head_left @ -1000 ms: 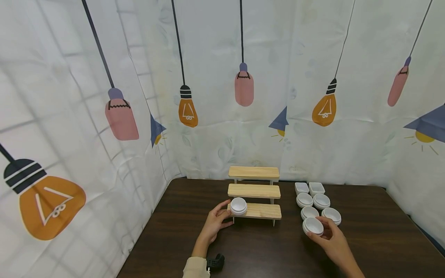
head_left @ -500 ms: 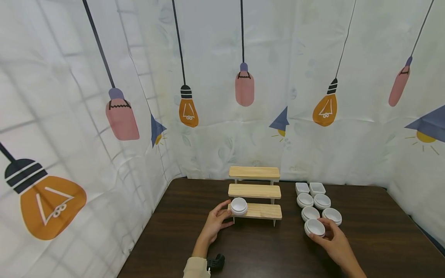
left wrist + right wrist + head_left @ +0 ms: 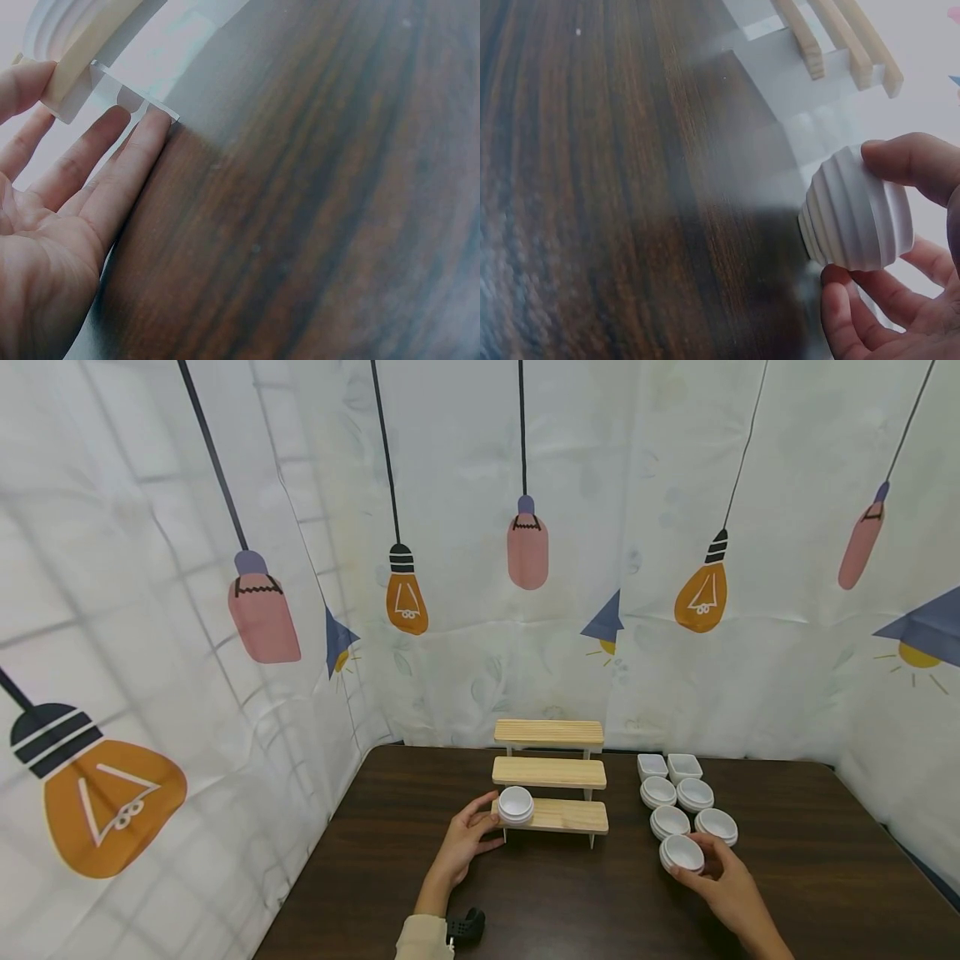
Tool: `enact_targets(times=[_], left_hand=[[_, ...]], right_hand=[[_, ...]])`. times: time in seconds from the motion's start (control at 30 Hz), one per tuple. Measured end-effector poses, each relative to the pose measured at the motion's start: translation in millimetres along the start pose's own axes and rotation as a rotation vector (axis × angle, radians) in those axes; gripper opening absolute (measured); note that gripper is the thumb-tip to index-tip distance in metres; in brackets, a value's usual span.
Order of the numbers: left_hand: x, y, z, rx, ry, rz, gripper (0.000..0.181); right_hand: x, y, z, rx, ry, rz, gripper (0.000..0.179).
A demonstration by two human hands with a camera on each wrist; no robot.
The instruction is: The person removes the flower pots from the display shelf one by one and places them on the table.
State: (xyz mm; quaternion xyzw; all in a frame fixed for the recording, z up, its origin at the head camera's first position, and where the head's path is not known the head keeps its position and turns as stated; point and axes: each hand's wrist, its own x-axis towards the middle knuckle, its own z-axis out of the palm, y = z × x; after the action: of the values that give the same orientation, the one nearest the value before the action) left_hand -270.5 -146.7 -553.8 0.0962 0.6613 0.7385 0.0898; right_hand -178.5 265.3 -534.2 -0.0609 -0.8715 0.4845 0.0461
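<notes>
My left hand point(image 3: 461, 839) is at the left end of the lowest step of a three-step wooden display stand point(image 3: 573, 814). In the left wrist view its thumb touches the board end, and its straight fingers point(image 3: 139, 161) reach the clear leg below. A small white bowl point(image 3: 515, 806) sits on that step, beside the fingertips. My right hand point(image 3: 722, 881) pinches another white bowl point(image 3: 681, 853) between thumb and fingers, at the near end of the white dishes. In the right wrist view this bowl point(image 3: 855, 210) shows stepped ridges and is tilted, its narrow base close to the table.
Several white dishes stand in two rows on the right: round bowls point(image 3: 694, 793) in front, two square dishes point(image 3: 684, 767) at the back. The dark wooden table point(image 3: 570, 902) ends at a curtain point(image 3: 465, 677) printed with lamps. A black band point(image 3: 467, 927) is on the left wrist.
The right hand has drawn its bowl slightly right and toward the near side, away from the round bowl behind it. The left hand and the stand have stayed still.
</notes>
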Motion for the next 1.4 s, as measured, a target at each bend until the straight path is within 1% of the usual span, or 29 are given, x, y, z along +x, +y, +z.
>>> enact_targets(times=[0.3, 0.6, 0.8, 0.9, 1.07, 1.33, 1.4], left_hand=[[0.4, 0.4, -0.2, -0.008, 0.007, -0.015, 0.057], [0.7, 0.2, -0.6, -0.001, 0.008, -0.021, 0.057], [0.1, 0.3, -0.2, 0.002, 0.011, -0.015, 0.054], [0.1, 0.4, 0.2, -0.002, 0.015, -0.02, 0.053], [-0.6, 0.5, 0.3, 0.002, 0.011, -0.007, 0.053], [-0.9, 0.4, 0.4, 0.009, 0.004, 0.007, 0.055], [-0.7, 0.7, 0.6, 0.002, 0.009, -0.002, 0.054]], right_hand=[[0.0, 0.4, -1.5, -0.009, -0.019, 0.011, 0.068], [2.2, 4.1, -1.1, -0.025, -0.017, 0.013, 0.068], [3.3, 6.9, -1.1, -0.039, -0.03, 0.019, 0.068], [3.7, 7.8, -1.9, -0.035, -0.048, 0.023, 0.069], [3.9, 8.1, -2.5, -0.024, -0.066, 0.016, 0.069], [4.5, 10.8, -2.7, -0.025, -0.063, -0.001, 0.068], [4.6, 11.3, -2.6, -0.024, -0.063, 0.0, 0.068]])
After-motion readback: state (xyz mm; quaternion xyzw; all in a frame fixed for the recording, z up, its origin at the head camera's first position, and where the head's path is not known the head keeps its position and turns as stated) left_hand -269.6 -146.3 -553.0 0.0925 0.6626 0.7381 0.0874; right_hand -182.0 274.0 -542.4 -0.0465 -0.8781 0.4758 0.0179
